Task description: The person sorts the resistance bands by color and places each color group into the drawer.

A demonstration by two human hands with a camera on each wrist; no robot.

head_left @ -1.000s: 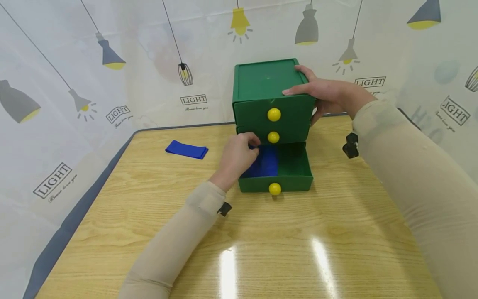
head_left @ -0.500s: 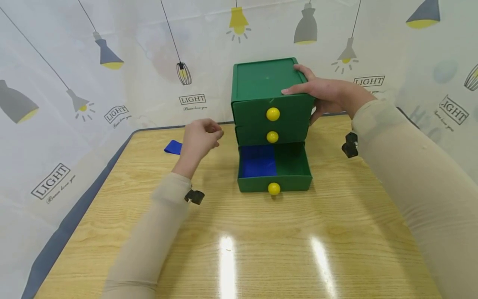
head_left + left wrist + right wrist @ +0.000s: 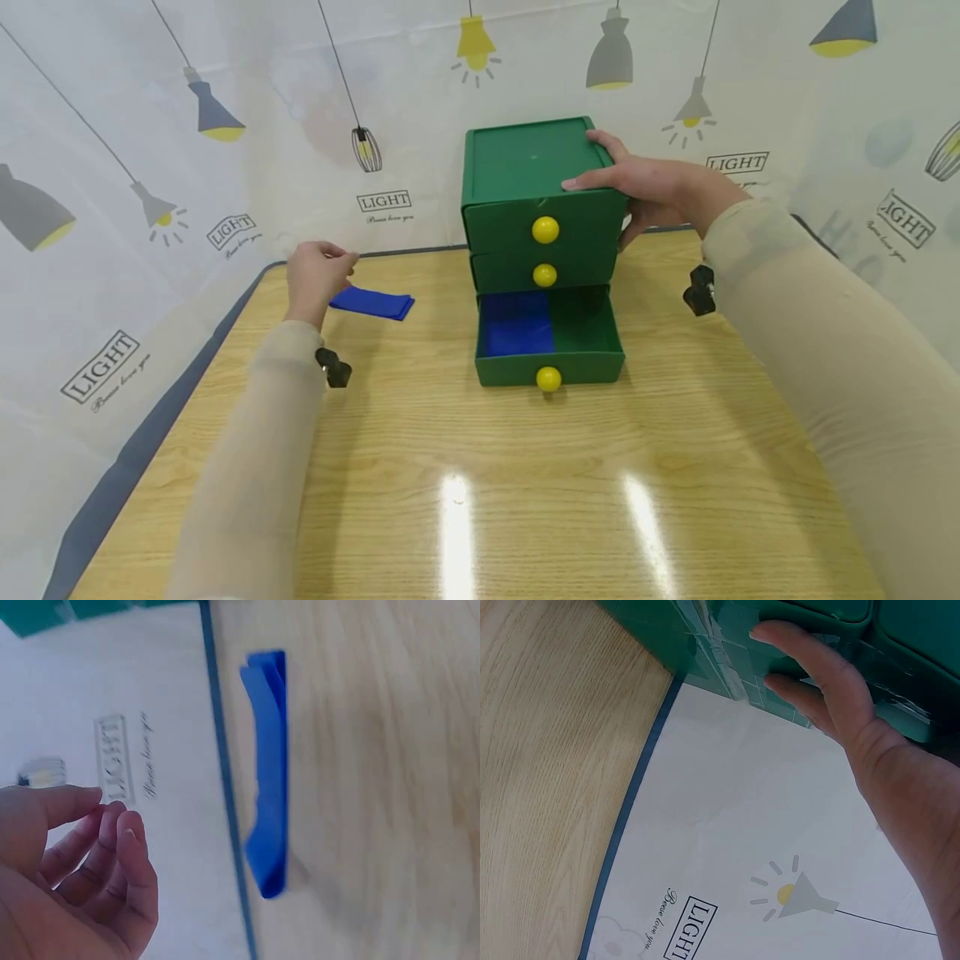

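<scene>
A green three-drawer cabinet (image 3: 528, 162) with yellow round knobs stands at the back of the table. Its bottom drawer (image 3: 517, 371) is pulled out, with a flat blue piece (image 3: 517, 323) covering the left half of the inside. My right hand (image 3: 656, 187) holds the cabinet's upper right edge, fingers on the top and down the side. Further left, a folded blue strip (image 3: 378, 304) lies on the wood. My left hand (image 3: 311, 279) is by the strip's left end, overlapping it in the head view. The left wrist view shows this hand (image 3: 97, 862) loosely curled, holding nothing, apart from the strip.
A wood-grain table (image 3: 480, 492) carries everything. Close behind the cabinet hangs a white backdrop (image 3: 420, 108) printed with lamps, with a dark blue border (image 3: 431, 250) along the table's back edge.
My left hand has come out of the open drawer and moved left to the folded blue strip. The right hand keeps its hold on the cabinet.
</scene>
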